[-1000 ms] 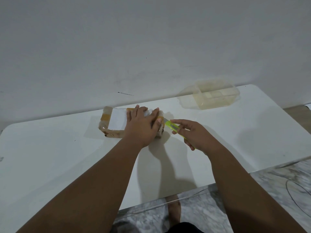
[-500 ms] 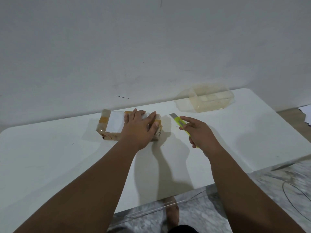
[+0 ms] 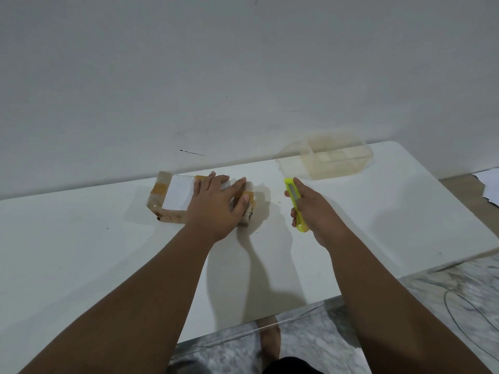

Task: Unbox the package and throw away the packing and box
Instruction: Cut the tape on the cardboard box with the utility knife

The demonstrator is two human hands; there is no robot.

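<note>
A small brown package (image 3: 172,195), wrapped in clear and yellow tape with a white label on top, lies near the back edge of the white table (image 3: 81,252). My left hand (image 3: 216,209) rests flat on its right half, fingers spread over the top and thumb against the right end. My right hand (image 3: 313,211) is a short way to the right of the package, apart from it, and grips a yellow-green utility knife (image 3: 294,198). The knife's blade end points up and away from me.
A clear plastic container (image 3: 337,160) stands at the back right of the table by the wall. White paper (image 3: 491,187) lies on the floor at far right. A thin cable (image 3: 459,319) loops on the marble floor at right. My bare foot (image 3: 270,341) shows below the table's front edge.
My right hand has drawn the knife away from the package's right end, moving right and tilting the blade upward. My left hand has stayed pressed on the package.
</note>
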